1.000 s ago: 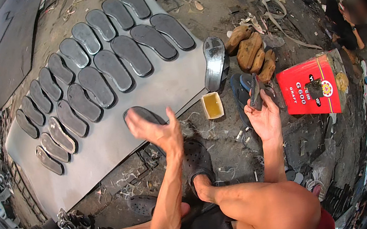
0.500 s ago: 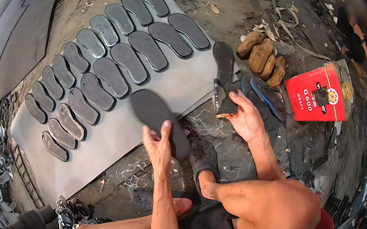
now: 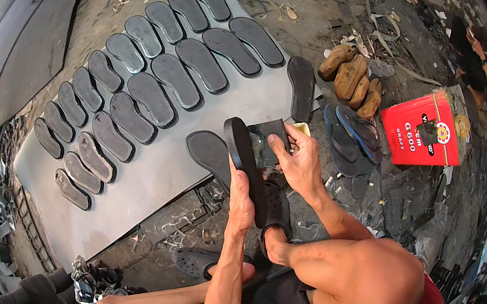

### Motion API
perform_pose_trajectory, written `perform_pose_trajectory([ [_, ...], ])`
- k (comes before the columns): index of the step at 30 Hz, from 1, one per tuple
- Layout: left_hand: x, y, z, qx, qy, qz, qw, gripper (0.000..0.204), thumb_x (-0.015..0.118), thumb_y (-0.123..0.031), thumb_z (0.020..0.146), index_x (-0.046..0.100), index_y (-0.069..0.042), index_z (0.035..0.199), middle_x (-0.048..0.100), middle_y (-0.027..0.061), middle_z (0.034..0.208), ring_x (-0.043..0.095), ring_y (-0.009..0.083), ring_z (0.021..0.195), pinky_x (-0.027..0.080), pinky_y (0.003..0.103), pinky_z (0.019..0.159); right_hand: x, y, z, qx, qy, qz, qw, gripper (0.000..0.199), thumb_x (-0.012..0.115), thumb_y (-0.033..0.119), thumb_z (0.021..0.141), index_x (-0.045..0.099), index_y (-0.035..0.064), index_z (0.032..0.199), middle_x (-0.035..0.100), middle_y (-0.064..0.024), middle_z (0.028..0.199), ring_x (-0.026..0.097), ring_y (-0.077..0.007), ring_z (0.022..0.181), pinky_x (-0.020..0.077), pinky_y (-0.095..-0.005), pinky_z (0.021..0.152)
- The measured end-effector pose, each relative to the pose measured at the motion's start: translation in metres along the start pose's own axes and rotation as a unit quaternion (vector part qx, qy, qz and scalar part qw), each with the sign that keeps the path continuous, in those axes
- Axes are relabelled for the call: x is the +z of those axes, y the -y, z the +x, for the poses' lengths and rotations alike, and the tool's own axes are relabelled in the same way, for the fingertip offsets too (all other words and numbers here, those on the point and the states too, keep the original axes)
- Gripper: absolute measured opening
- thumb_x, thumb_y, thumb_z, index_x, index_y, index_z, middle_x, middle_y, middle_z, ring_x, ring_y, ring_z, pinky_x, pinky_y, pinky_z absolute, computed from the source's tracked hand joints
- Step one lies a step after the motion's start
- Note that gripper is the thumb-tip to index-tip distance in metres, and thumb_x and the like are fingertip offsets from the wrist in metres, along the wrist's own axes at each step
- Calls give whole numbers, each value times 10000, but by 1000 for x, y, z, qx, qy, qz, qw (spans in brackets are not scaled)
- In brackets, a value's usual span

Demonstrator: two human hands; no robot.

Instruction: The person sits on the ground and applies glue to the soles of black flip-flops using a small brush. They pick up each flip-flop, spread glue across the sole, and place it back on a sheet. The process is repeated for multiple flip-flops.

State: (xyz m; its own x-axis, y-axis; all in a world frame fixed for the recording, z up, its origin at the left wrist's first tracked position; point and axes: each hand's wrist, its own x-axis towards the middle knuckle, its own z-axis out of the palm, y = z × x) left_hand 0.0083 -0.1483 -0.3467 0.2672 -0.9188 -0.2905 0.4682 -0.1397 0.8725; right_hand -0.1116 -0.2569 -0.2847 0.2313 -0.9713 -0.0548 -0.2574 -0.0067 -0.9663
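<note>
Head view: both hands, left and right, hold a black sole, perhaps gluing.

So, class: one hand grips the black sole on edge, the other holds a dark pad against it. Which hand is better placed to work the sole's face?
Right hand: its pad already meets the sole; the left hand is steadying it.

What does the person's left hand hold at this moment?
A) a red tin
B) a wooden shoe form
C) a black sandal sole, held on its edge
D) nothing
C: the left hand grips a black sandal sole standing on its edge, while the right hand holds a small dark piece against it.
</note>
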Motion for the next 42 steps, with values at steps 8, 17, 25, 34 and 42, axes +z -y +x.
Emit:
perform_pose_trajectory([
  [8, -2, -13, -1, -105, 37, -111, 988, 771, 410, -633, 1154, 399, -67, 1678, 622, 93, 1470, 644, 177, 1258, 530, 322, 1050, -5, 36, 29, -263, 52, -112, 957, 312, 701, 40, 987, 766, 100, 1286, 775, -105, 1236, 678, -321, 1152, 537, -442, 1015],
  [17, -8, -36, -3, -160, 3, -269, 950, 670, 430, -568, 1170, 682, 7, 1405, 792, 173, 1208, 799, 237, 978, 665, 339, 852, -6, 24, 35, -304, 74, -171, 934, 353, 730, 40, 947, 781, 159, 1275, 797, -55, 1202, 709, -316, 1099, 505, -452, 987],
  [25, -16, -35, 1, -182, -67, -357, 914, 617, 490, -553, 1153, 701, -12, 1360, 796, 185, 1179, 807, 274, 973, 680, 398, 874, -12, 27, 29, -435, 261, -212, 835, 469, 765, 67, 851, 786, 267, 1275, 745, 57, 1251, 671, -192, 1207, 449, -418, 1018],
  [34, -29, -51, 11, -136, -34, -419, 897, 676, 492, -560, 1150, 702, 55, 1332, 801, 210, 1170, 814, 306, 975, 688, 401, 886, -13, -9, 0, -340, 188, -218, 895, 422, 780, 67, 879, 772, 170, 1289, 808, -46, 1095, 764, -252, 1009, 489, -426, 904],
  [42, -11, -44, 10, -161, -40, -394, 904, 658, 498, -573, 1144, 717, 23, 1318, 813, 170, 1132, 820, 268, 898, 700, 386, 793, -2, 4, 49, -290, 170, -235, 912, 321, 724, 134, 983, 740, 164, 1303, 804, -75, 1122, 742, -316, 979, 478, -482, 863],
])
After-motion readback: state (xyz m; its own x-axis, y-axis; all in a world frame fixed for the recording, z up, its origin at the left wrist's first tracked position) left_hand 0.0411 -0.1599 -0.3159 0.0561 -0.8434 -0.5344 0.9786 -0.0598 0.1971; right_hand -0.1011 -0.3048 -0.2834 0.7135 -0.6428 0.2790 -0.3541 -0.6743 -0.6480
